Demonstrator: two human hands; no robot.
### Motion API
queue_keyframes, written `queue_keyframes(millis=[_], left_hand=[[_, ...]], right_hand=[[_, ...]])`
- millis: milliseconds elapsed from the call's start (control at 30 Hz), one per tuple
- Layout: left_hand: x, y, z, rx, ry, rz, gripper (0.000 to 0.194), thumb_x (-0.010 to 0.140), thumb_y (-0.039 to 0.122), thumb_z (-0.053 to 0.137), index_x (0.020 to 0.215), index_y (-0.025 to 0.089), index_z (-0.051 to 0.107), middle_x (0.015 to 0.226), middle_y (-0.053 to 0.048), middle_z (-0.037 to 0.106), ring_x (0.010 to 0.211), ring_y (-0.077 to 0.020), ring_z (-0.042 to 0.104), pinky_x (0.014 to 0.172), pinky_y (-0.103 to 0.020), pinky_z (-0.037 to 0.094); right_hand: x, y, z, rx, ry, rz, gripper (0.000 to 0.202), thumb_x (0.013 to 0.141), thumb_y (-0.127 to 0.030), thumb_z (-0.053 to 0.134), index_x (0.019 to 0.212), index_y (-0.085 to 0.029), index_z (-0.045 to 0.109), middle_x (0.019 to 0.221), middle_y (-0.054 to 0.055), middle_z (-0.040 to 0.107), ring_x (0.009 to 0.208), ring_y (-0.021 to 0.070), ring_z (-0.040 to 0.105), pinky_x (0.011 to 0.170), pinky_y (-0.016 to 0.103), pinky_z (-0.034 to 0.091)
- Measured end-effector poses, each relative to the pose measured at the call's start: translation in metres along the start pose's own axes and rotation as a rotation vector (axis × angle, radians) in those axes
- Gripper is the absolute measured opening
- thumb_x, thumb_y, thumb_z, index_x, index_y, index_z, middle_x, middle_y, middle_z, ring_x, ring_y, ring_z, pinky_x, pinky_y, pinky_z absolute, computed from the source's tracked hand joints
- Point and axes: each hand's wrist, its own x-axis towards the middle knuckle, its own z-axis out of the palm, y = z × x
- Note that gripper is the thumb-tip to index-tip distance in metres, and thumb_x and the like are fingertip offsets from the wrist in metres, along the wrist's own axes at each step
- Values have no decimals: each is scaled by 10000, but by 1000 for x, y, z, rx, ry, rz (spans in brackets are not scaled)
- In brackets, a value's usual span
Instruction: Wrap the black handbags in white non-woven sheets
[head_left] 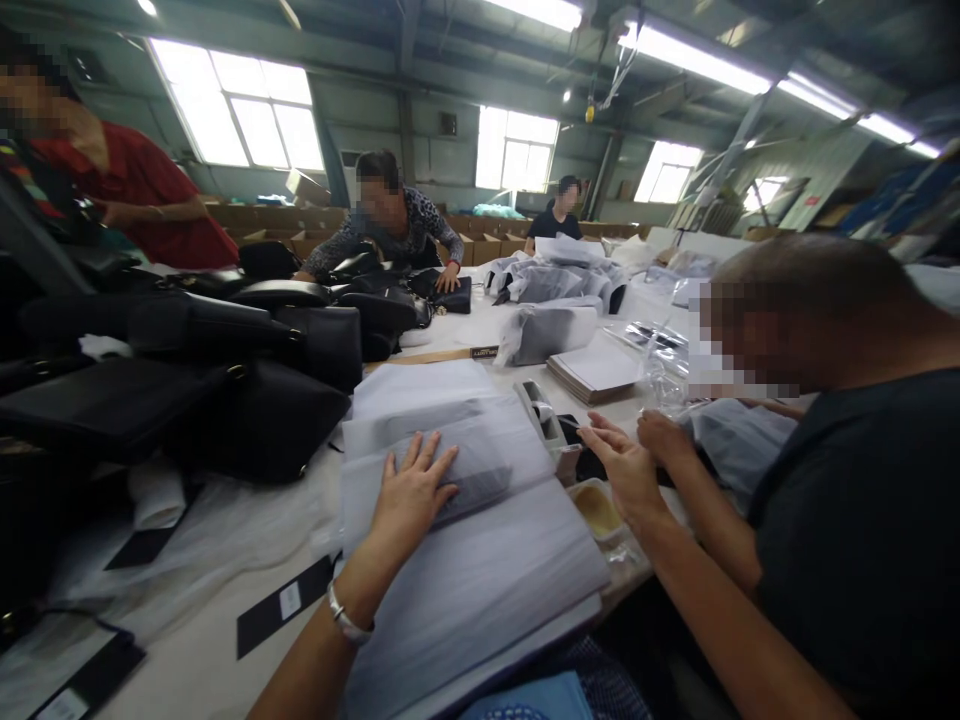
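Where the worktop [195,620] runs off to my left, black bags [277,415] lie heaped on one another, perhaps pushed aside to leave room in front of me. Nearer, a black tag [285,603] with a white label lies flat just beside the paper, possibly set there to be within reach.

Next comes my left hand [416,485], palm down with the fingers spread, gripping nothing. It rests on the flat dark item [480,470] that shows through a thin white sheet; I judge the pressure is there to stop the sheet lifting or the item sliding. That item lies under my left fingers and reaches out to the right of them, on a stack of white paper [487,600], which probably serves as both supply and smooth bed.

Right of the stack's edge stands a grey holder [555,432], close by, likely for easy reach. My right hand [626,465] is raised near it, apart from the dark item, thumb and fingertips drawn together; I cannot tell whether something small is pinched there. Below it sits a dish [596,508] with something yellow inside. Just beyond my right hand is a co-worker's hand [664,440].
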Motion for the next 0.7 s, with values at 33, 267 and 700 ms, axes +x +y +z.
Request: queue_keyframes(millis=[33,267,700], left_hand=[[0,0,1,1,3,-1,506,928,344,577,1422,323,471,1563,-53,366,1449,-321,311,1089,-581,360],[-1,-2,9,3,37,6,500,935,343,559,1426,332,466,1565,-36,363,1455,-317,299,1098,-587,344],[0,-4,10,4,31,14,506,937,338,551,1435,324,460,1570,-41,346,1450,-327,307,1088,-608,350]], right_hand=[[-7,-2,-4,-3,-1,13,360,748,-504,743,916,-187,774,1365,97,601,1236,283,568,1050,402,460],[-40,3,-21,168,-120,385,391,666,-506,815,874,-179,758,852,77,751,837,225,714,750,322,601],[-13,24,-51,-620,-219,-92,302,837,-447,614,886,-190,764,755,61,741,712,246,684,711,380,534]])
